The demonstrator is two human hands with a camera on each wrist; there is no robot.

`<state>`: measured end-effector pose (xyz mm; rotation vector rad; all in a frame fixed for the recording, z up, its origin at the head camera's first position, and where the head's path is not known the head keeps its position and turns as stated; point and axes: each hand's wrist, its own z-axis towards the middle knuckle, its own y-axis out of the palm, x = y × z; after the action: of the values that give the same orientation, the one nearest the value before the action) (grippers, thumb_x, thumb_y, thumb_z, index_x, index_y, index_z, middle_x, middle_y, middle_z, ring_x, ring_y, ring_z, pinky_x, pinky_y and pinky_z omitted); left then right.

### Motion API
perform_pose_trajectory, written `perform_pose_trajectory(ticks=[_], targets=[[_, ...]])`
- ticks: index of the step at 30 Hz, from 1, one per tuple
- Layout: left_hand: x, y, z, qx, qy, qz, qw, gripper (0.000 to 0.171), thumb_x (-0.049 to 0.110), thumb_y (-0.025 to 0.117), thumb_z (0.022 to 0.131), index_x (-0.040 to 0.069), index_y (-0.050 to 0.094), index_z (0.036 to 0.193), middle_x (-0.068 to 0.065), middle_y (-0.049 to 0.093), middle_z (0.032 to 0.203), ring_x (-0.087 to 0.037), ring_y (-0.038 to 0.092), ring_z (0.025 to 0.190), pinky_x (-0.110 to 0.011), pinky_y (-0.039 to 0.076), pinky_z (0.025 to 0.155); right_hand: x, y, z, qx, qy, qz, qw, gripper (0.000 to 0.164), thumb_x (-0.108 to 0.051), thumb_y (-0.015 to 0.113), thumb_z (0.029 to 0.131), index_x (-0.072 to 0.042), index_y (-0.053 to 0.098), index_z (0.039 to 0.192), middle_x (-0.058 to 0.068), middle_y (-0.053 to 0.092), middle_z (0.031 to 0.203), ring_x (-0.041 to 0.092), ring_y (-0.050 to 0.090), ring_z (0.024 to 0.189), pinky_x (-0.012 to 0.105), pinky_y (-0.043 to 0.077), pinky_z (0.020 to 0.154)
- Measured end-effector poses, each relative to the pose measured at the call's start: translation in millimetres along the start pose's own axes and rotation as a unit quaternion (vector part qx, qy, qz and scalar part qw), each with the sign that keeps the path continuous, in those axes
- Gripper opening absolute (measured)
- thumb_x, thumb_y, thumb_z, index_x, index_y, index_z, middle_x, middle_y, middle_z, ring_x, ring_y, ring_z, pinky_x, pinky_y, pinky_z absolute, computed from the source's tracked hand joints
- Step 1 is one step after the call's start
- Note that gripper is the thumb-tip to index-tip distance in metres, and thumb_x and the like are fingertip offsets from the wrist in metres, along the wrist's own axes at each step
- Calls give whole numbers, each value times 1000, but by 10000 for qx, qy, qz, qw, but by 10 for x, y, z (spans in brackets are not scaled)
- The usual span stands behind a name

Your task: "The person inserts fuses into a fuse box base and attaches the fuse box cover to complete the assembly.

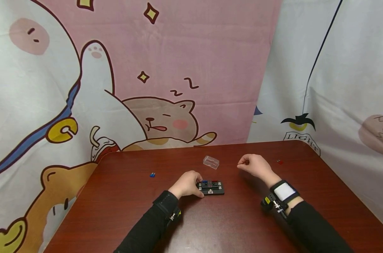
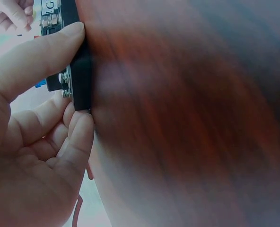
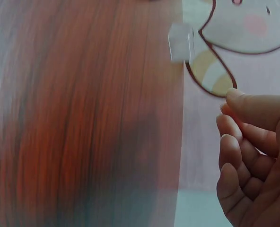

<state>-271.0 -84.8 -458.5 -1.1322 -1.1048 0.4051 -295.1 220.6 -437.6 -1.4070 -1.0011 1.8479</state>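
Note:
In the head view, my left hand (image 1: pixel 188 184) grips the left end of a black fuse block (image 1: pixel 211 192) on the table. Its thumb lies along the near side and its fingers reach round behind. The block carries metal screw terminals, with blue and red pieces along its back. The left wrist view shows the block (image 2: pixel 83 80) close up between thumb (image 2: pixel 45 52) and fingers. My right hand (image 1: pixel 256 166) hovers above the table to the right, thumb and forefinger tips close together. No object shows between them in the right wrist view, though something tiny could be hidden.
A clear plastic cover (image 1: pixel 211 162) lies behind the block. Small blue blade fuses (image 1: pixel 152 174) lie to the left, and a small red one (image 1: pixel 280 161) lies right of my right hand. The brown table (image 1: pixel 229 225) ends at a cartoon-printed cloth (image 1: pixel 223 70).

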Motion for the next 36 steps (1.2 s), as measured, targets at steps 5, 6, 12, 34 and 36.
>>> perform_pose_trajectory(ticks=[5,6,12,34,36], targets=[[1,-5,7,14,-2,46,10000,44,23,94,63,8,71,96,0,63,90,-17,59,85,-34,49,80,229,-137,-9,31,514,-51,9987,15,-26,73,90,-12,70,84,0,64,79,19,54,71,36,43,64],[2,-5,10,19,-3,48,10000,44,23,95,62,7,71,96,0,63,90,-16,59,85,-34,49,80,275,-165,-13,42,613,-65,9981,16,-26,73,90,-12,70,84,1,64,79,20,54,72,36,43,64],[6,-10,26,36,-10,96,9999,45,25,95,61,8,71,94,1,63,89,-15,58,83,-33,48,80,536,-351,-55,46,1085,-76,9941,20,-28,71,91,-8,70,86,5,65,82,24,55,75,37,44,65],[30,-14,18,-19,-49,79,10000,43,24,95,61,8,70,93,0,63,89,-14,58,83,-33,49,80,1148,-664,-104,106,2531,-478,9662,21,-24,68,91,-5,68,84,14,63,81,31,54,76,40,45,55],[28,-10,17,-40,-79,76,9999,44,24,95,62,8,70,94,0,63,90,-15,58,84,-33,49,80,1170,-664,-106,77,2671,-501,9623,22,-25,68,91,-5,68,82,14,62,81,30,53,75,40,44,56]])
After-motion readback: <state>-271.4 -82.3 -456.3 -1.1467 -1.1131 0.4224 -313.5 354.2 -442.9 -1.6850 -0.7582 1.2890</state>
